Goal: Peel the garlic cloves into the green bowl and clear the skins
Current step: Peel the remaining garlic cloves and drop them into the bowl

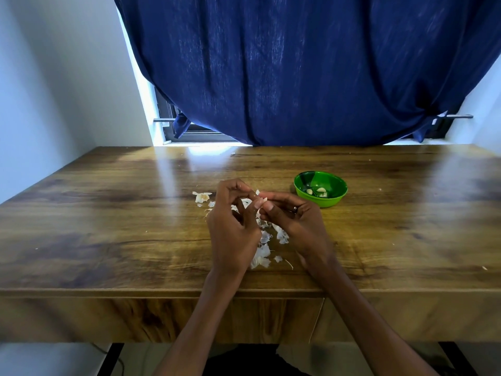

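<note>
Midway: a few peeled cloves sit in the green bowl, both hands, left hand and right hand, pinch another clove, and skins litter the table, uncleared.

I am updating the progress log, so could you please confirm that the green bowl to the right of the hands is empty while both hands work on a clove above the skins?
Not quite: the green bowl is not empty. The head view shows a few peeled garlic cloves lying in it. The rest holds: it sits right of the hands, and the left hand and right hand pinch a clove above the skins.
</note>
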A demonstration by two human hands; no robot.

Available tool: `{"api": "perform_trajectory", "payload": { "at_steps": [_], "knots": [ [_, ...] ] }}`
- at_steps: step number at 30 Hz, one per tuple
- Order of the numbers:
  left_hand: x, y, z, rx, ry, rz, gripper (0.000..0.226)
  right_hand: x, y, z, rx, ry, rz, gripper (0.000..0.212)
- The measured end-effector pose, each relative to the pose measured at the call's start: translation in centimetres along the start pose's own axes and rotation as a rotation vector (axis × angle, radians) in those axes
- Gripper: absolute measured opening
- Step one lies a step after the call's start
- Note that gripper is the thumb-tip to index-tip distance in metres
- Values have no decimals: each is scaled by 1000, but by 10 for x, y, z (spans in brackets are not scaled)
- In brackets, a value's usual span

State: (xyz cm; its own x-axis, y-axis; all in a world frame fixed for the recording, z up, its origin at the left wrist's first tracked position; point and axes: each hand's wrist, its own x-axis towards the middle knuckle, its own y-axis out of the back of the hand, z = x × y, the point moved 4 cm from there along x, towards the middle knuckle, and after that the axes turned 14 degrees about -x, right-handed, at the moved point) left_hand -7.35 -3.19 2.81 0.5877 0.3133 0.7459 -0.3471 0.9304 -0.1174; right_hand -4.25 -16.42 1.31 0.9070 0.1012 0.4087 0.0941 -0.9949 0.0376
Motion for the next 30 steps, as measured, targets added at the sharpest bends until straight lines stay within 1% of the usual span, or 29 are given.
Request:
{"api": "perform_trajectory", "payload": {
  "at_steps": [7, 10, 13, 16, 18, 21, 24, 27, 30],
  "knots": [
    [-1, -1, -4, -2, 21, -26, 31, 0, 2, 6, -21, -34, 26, 18],
    [-1, 2, -11, 115, 11, -14, 19, 0, 4, 8, -6, -56, 55, 21],
    [-1, 6, -16, 262, -9, 22, 27, 0, 5, 10, 14, -80, 76, 24],
    [-1, 8, -19, 344, 76, 5, 33, 1, 6, 12, 27, -96, 82, 24],
    [-2, 8, -19, 324, 127, -15, 39, 1, 8, 13, 45, -112, 93, 25],
    [-5, 9, -15, 258, 171, 6, 41, 1, 9, 12, 81, -131, 113, 24],
    [-4, 10, -13, 166, 166, 2, 40, 2, 15, 8, -15, -130, 165, 25],
    [-1, 8, -10, 75, 194, -42, 37, 12, 39, -4, -243, -129, 217, 31],
    [3, 8, -16, 37, 246, -43, 41, 35, 71, -23, -487, -125, 295, 34]
  ]
}}
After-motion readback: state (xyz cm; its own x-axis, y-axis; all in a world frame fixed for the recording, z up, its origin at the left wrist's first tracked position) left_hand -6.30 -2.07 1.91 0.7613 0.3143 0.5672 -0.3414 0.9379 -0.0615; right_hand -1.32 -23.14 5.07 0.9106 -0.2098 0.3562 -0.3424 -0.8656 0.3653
